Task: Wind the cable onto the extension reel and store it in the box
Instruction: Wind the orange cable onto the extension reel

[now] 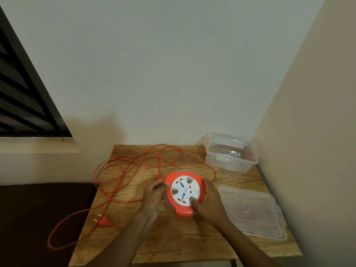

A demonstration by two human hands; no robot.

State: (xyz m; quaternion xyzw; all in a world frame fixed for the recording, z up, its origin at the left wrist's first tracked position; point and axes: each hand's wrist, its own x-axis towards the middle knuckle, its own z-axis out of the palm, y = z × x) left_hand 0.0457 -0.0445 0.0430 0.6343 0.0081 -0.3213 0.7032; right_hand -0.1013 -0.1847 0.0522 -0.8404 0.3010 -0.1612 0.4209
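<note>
A wooden table (173, 237) fills the corner, brown and streaky, and it is the flat place where all the work sits. At its right edge lies a flat see-through lid (250, 211), smooth plastic with little clips on the side, and I think it was put there so it stays out of the way. Behind it, near the wall, stands the clear box (231, 157), open on top and ready for the reel to go in. Something pale seems to be inside it, but I cannot tell what. A long orange cable (123, 174) lies in loose, messy loops over the back and left of the table, and part of it hangs off the left edge. Almost none of it looks wound up yet. In the middle sits the reel (185, 193), round, orange at the edge and white on top with sockets. The left hand (156, 197) curls around its left side, right where the cable comes out, likely to guide it. The right hand (208, 201) grips the right side with a finger pressed on the white top, maybe to turn it. The small orange plug (103, 221) with two pins rests near the table's left edge.
</note>
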